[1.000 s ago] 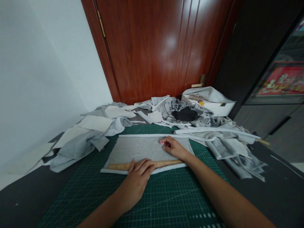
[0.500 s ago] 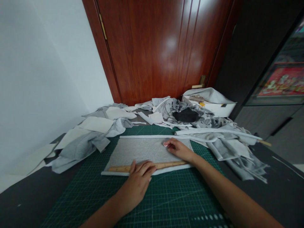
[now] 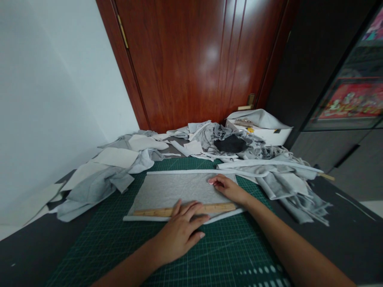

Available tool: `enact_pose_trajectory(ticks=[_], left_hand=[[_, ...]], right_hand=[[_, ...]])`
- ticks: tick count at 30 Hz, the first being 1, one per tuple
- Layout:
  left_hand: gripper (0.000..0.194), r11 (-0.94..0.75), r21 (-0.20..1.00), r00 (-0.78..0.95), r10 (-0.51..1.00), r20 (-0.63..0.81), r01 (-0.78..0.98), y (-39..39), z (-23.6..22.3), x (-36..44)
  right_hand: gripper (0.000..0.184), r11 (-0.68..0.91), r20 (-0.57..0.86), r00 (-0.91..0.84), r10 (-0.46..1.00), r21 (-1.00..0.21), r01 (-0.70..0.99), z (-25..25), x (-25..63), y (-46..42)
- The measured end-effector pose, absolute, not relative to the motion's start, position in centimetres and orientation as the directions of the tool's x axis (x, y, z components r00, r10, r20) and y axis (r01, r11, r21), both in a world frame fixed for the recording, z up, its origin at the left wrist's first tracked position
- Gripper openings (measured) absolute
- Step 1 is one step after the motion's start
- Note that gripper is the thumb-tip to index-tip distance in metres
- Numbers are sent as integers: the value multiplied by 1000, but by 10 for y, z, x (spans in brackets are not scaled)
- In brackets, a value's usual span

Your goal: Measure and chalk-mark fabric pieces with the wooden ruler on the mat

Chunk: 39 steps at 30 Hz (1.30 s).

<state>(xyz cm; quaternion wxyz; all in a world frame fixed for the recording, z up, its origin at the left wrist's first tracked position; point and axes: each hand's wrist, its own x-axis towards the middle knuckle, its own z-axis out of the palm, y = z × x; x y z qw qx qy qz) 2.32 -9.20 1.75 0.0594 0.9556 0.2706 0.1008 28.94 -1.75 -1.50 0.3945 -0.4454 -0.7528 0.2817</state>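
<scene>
A grey piece of fabric (image 3: 176, 189) lies flat on the green cutting mat (image 3: 191, 255), with pale rolled edges along its far and near sides. Across its near side runs a wooden ruler (image 3: 220, 207). My left hand (image 3: 181, 231) lies with fingers spread over the ruler's middle and the near edge of the fabric, pressing and not grasping. Above the fabric's right part, my right hand (image 3: 227, 188) is closed in a pinch. Between its fingertips shows a small pale piece that looks like tailor's chalk (image 3: 211, 182).
Grey and white fabric scraps (image 3: 101, 183) are heaped on the left. More cloth, a black piece (image 3: 230, 144) and a white box (image 3: 273, 135) lie at the back. Beyond is a wooden door (image 3: 179, 59). A long pale strip with a stick (image 3: 326, 176) lies to the right.
My left hand has slid right along the ruler, its fingers now more spread. My right hand is still pinched, a little farther right over the fabric. The whole view has shifted slightly.
</scene>
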Motion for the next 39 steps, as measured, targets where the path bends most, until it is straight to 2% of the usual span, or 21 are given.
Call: enact_pose_trajectory(ticks=[13,19,25,39], left_hand=[[50,-868,154,851,494,177,472,-94,16,24],[62,-861,134,839,509,191,491,-97,12,24],[57,-863,93,844,505,181,496,-97,10,24],[56,-869,102,855,494,158,483,-93,13,9]], right_hand=[[23,439,335,-295,895,-784,439,-12,290,-20],[23,429,339,-267,902,-768,475,-13,286,-23],[21,472,415,-228,881,-735,487,-20,283,-21],[19,481,424,-230,876,-730,486,-21,285,-21]])
